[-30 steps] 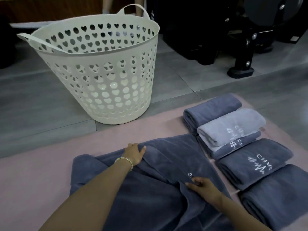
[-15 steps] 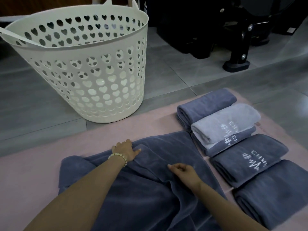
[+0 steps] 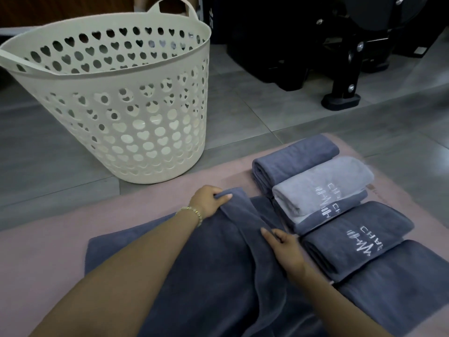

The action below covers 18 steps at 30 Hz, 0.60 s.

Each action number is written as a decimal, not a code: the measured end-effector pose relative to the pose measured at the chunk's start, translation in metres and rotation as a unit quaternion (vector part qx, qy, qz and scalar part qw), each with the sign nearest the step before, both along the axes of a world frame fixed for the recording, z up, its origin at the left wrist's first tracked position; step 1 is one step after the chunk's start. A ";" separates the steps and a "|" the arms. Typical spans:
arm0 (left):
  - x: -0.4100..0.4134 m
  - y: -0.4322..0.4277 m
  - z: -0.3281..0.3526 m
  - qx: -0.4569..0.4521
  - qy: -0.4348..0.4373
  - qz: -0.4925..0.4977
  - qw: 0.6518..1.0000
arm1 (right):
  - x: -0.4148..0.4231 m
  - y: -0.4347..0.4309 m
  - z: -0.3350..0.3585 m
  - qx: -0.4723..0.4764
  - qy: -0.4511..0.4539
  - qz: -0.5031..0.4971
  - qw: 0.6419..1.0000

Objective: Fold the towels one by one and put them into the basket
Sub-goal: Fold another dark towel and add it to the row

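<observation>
A dark grey-blue towel (image 3: 136,249) lies spread on the pink mat (image 3: 48,239) in front of me. My left hand (image 3: 211,199) grips its far corner, with the cloth over my thumb. My right hand (image 3: 283,246) pinches a raised ridge of the same towel near its right side. Beyond the mat on the left stands a cream basket (image 3: 116,110) with heart-shaped holes; I cannot see any towel inside it. Several folded towels lie in a row on the right: dark ones (image 3: 294,156) (image 3: 352,237) and a light grey one (image 3: 320,183).
Grey floor tiles (image 3: 243,113) surround the mat. A black machine with a foot (image 3: 342,98) stands at the back right. Another folded dark towel (image 3: 398,283) lies at the near right.
The towel's right part has been pulled up into a ridge and drawn leftwards. My left hand now grips the far corner instead of resting on it. My right hand moved forward along the fold.
</observation>
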<state>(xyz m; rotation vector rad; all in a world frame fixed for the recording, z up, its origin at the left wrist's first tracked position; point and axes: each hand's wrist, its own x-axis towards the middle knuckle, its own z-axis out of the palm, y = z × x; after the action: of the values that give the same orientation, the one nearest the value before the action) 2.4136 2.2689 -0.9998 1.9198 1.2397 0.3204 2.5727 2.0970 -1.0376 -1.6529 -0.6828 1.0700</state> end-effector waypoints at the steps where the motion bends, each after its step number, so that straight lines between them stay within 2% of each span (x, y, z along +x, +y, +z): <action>1: 0.017 0.002 -0.002 -0.005 0.013 -0.008 1.000 | 0.008 -0.003 -0.001 0.000 0.011 -0.026 1.000; 5: 0.063 -0.003 -0.018 0.008 0.101 -0.020 0.995 | 0.032 -0.014 -0.011 -0.006 0.006 -0.078 0.997; 8: 0.073 -0.010 -0.031 0.021 0.116 0.008 0.993 | 0.039 -0.017 -0.023 -0.017 -0.018 -0.076 0.997; 10: 0.075 -0.012 -0.037 0.018 0.107 0.021 0.994 | 0.041 -0.015 -0.029 -0.029 -0.037 -0.076 0.996; 13: 0.077 -0.012 -0.044 0.012 0.047 0.041 0.998 | 0.042 -0.012 -0.036 -0.043 -0.065 -0.081 0.994; 16: 0.074 -0.025 -0.046 0.046 0.002 0.060 0.997 | 0.043 -0.014 -0.041 -0.061 -0.079 -0.076 0.992; 18: 0.067 -0.043 -0.043 0.101 -0.010 0.045 0.994 | 0.043 -0.015 -0.041 -0.065 -0.084 -0.082 0.991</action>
<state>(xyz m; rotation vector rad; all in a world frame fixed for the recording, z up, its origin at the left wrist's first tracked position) 2.4802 2.2261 -1.0430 2.0272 1.3257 0.5297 2.6154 2.0822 -1.0783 -1.8941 -0.5839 0.8807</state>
